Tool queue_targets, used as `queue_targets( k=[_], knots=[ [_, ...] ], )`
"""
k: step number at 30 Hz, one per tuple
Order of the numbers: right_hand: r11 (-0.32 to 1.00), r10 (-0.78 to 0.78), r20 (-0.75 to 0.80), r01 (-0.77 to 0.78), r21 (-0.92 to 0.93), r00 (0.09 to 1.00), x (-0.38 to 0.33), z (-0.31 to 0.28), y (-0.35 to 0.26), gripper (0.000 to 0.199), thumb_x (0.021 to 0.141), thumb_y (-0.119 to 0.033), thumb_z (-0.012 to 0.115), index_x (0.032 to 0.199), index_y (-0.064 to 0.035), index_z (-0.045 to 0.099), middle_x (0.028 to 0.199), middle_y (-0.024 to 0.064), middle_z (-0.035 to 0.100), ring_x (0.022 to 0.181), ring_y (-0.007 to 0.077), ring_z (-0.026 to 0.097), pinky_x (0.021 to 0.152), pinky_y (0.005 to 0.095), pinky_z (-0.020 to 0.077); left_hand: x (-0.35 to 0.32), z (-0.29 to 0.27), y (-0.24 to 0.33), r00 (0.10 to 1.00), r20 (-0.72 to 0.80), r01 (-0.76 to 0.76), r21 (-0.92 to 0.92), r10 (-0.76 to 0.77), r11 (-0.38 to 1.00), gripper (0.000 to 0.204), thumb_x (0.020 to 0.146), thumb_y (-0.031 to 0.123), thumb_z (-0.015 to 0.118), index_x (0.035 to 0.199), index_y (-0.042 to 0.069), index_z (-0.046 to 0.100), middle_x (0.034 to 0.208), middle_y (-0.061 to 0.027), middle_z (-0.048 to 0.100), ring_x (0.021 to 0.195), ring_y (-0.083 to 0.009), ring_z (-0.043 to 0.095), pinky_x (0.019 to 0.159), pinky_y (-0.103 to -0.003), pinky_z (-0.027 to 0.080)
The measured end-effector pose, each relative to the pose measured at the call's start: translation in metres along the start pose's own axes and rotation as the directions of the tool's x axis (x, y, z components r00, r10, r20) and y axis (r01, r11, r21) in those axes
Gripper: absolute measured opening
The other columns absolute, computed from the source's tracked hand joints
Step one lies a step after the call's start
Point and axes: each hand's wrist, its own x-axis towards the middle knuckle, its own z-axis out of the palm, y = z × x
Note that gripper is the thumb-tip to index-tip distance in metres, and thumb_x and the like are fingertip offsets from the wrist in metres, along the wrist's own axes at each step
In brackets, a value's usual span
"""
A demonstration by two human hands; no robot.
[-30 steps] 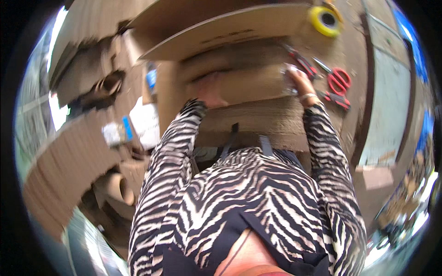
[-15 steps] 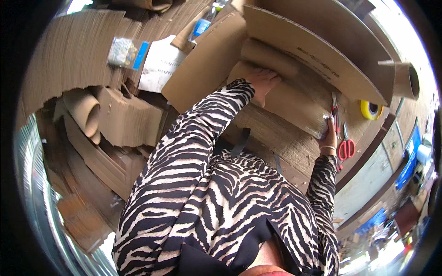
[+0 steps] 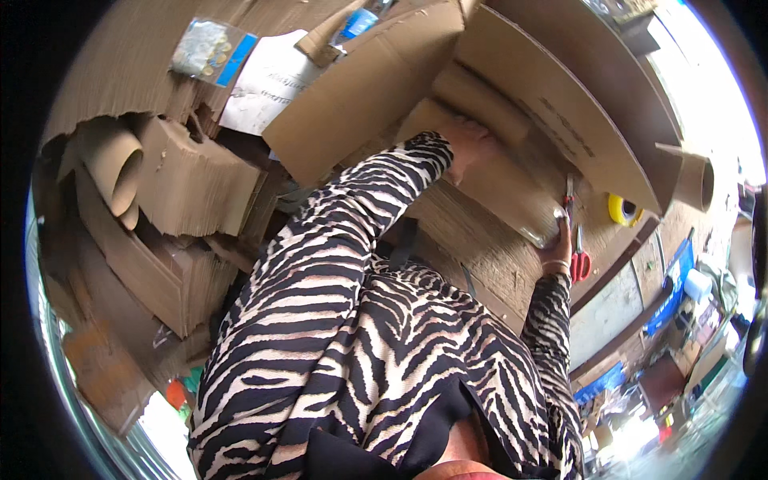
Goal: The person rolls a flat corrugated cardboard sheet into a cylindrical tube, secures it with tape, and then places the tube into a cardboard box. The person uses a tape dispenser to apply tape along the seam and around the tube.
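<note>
My left hand point(image 3: 470, 150) lies flat, fingers stretched out, on a brown cardboard flap point(image 3: 488, 180) of a large open carton. The carton's tall side panel point(image 3: 560, 112) rises beyond it, and another flap point(image 3: 360, 88) stands out to the left. My right hand point(image 3: 554, 246) is closed at the flap's right end around a clear, shiny thing point(image 3: 544, 230) that looks like a roll of clear tape; the fingers partly hide it. Just beyond that hand lie red-handled scissors point(image 3: 581, 264) and a second red-handled tool point(image 3: 569, 196).
A yellow tape roll point(image 3: 622, 210) lies right of the tools, near a cardboard tube point(image 3: 694, 182). Stacked cardboard point(image 3: 192, 180) and another tube point(image 3: 112, 164) are at the left. Behind them are a bag of small parts point(image 3: 210, 52), white paper point(image 3: 268, 84) and a blue-labelled bottle point(image 3: 358, 22).
The whole view has shifted, so the stacks and tools sit elsewhere in the picture. My left hand stays on the flap; my right hand stays at its right end.
</note>
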Motion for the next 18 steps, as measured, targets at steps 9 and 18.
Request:
queue_targets(
  k=[9, 18],
  knots=[
    [0.995, -0.026, 0.125, 0.014, 0.096, 0.992, 0.008, -0.025, 0.023, 0.051, 0.096, -0.039, 0.066, 0.138, -0.0120, 0.057, 0.137, 0.0077, 0.062, 0.128, 0.0255, 0.056, 0.111, 0.0516, 0.0433, -0.015, 0.014, 0.009, 1.000, -0.012, 0.013, -0.027, -0.014, 1.000, 0.118, 0.065, 0.039, 0.093, 0.157, 0.005, 0.027, 0.162, -0.0199, 0.027, 0.150, -0.0380, 0.025, 0.124, -0.054, 0.021],
    [0.996, -0.089, 0.020, 0.089, 0.022, 0.996, -0.071, -0.063, 0.101, 0.058, 0.087, -0.032, 0.067, 0.142, -0.0210, 0.054, 0.138, 0.0001, 0.059, 0.124, 0.0214, 0.057, 0.094, 0.0449, 0.0505, -0.060, 0.082, 0.053, 0.992, -0.100, -0.081, -0.007, 0.080, 0.997, 0.112, 0.064, 0.035, 0.091, 0.155, 0.007, 0.031, 0.156, -0.0188, 0.034, 0.143, -0.0388, 0.033, 0.118, -0.053, 0.028]
  ],
)
